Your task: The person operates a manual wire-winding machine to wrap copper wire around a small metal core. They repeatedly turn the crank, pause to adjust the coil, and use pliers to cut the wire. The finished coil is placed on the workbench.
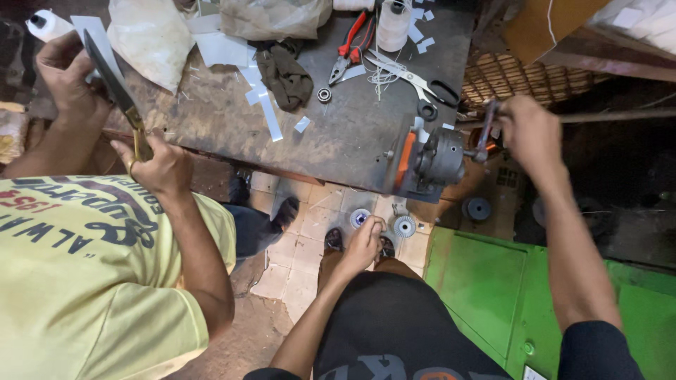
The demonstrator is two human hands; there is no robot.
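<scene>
My right hand [531, 134] is closed around the metal crank handle [487, 130] of a small grey and orange winding machine [429, 162], which is fixed at the near edge of the dark metal table [338, 141]. My left hand [362, 245] hangs lower, over my knee, with the fingers curled into a fist. I cannot see whether anything is inside it. Just beyond that hand, two small round spools [360, 217] [405, 226] lie on the tiled floor.
At the left, a co-worker in a yellow shirt holds large shears [116, 88] against white paper. On the table lie scissors [415, 84], red pliers [350, 46], a bearing [324, 94], a dark cloth [285, 70], a thread cone [393, 24] and paper strips. A green metal cabinet [486, 281] stands by my right leg.
</scene>
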